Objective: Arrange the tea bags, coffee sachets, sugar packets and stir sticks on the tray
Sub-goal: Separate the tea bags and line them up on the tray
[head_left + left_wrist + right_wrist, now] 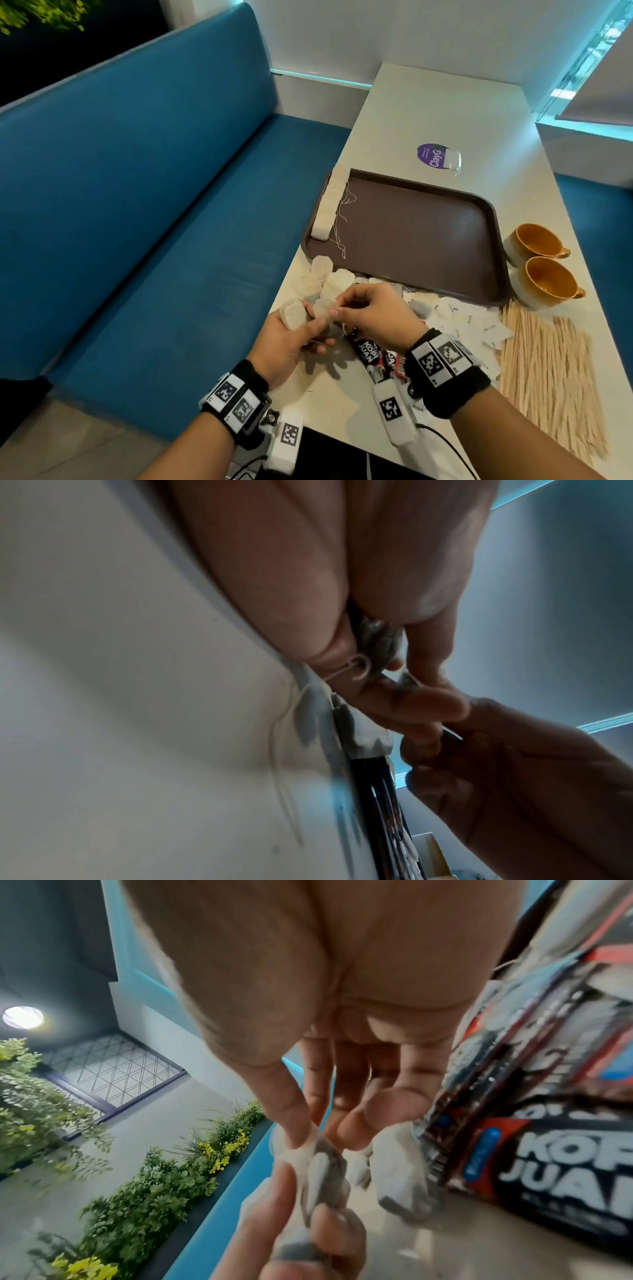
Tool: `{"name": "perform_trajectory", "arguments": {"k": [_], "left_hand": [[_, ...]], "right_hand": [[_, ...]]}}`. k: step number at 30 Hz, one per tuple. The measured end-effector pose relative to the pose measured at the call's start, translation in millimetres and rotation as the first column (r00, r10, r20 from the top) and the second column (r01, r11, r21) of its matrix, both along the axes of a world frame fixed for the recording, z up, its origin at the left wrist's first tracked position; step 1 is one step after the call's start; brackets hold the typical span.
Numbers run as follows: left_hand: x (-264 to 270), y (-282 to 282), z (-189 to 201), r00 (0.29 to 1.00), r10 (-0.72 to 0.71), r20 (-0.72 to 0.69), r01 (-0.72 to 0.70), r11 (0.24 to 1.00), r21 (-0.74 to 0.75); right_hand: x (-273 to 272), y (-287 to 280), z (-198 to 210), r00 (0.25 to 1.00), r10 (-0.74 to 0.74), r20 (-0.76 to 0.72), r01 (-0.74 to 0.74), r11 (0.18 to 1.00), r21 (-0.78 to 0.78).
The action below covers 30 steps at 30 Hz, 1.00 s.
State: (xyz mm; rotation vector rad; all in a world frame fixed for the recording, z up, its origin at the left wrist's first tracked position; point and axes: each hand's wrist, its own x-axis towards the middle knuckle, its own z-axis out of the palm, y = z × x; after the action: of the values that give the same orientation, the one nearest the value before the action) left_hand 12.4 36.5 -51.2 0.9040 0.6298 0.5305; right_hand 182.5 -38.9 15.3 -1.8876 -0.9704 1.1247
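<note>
A brown tray (411, 226) lies on the white table, with a row of tea bags (330, 205) standing along its left edge. Loose tea bags (334, 282) lie heaped in front of the tray. My left hand (291, 337) grips a small stack of tea bags (293, 313) at the table's left edge. My right hand (370, 313) pinches one tea bag (323, 308) between thumb and forefinger, right against that stack; the same tea bag (322, 1167) shows in the right wrist view. Black coffee sachets (371, 353) lie under my right wrist. White sugar packets (476, 325) and wooden stir sticks (544, 377) lie to the right.
Two orange-lined cups (541, 267) stand right of the tray. A purple sticker with a clear holder (438, 159) sits beyond the tray. A blue bench (144, 205) runs along the table's left side, close to my left hand.
</note>
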Motion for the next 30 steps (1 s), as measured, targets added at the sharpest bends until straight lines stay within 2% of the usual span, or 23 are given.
{"name": "perform_trajectory", "arguments": {"k": [2, 5, 8, 12, 17, 22, 25, 30], "left_hand": [[-0.3, 0.9, 1.8, 0.999, -0.008, -0.039, 0.007, 1.0, -0.007], [-1.6, 3.9, 0.8, 1.0, -0.013, -0.009, 0.012, 0.995, -0.103], [-4.4, 6.9, -3.5, 0.993, -0.055, 0.104, 0.077, 0.971, -0.226], [-10.0, 12.0, -6.1, 0.965, -0.105, 0.24, 0.178, 0.936, -0.303], [-9.1, 11.1, -4.3, 0.934, -0.047, 0.355, 0.178, 0.921, -0.346], [-5.5, 8.7, -4.2, 0.968, -0.007, 0.249, 0.096, 0.933, -0.346], [-5.5, 6.8, -6.5, 0.986, 0.027, 0.162, 0.025, 0.95, -0.31], [-5.0, 6.1, -7.4, 0.99, 0.069, 0.123, -0.038, 0.971, -0.235]], "right_hand": [[-0.7, -5.8, -1.8, 0.999, -0.022, -0.03, 0.022, 1.0, 0.007], [-1.0, -13.1, -1.5, 0.99, -0.074, -0.119, 0.077, 0.997, 0.022], [0.1, -19.1, 1.3, 0.969, -0.133, -0.209, 0.145, 0.989, 0.042], [6.4, -24.4, 7.6, 0.92, -0.236, -0.311, 0.27, 0.96, 0.07], [14.9, -28.5, 8.7, 0.899, -0.285, -0.331, 0.327, 0.942, 0.077], [22.0, -22.3, 8.0, 0.913, -0.285, -0.293, 0.322, 0.943, 0.086], [31.3, -12.0, 10.3, 0.936, -0.281, -0.213, 0.309, 0.945, 0.11], [57.2, 27.3, 16.1, 0.946, -0.295, -0.137, 0.315, 0.935, 0.165]]}}
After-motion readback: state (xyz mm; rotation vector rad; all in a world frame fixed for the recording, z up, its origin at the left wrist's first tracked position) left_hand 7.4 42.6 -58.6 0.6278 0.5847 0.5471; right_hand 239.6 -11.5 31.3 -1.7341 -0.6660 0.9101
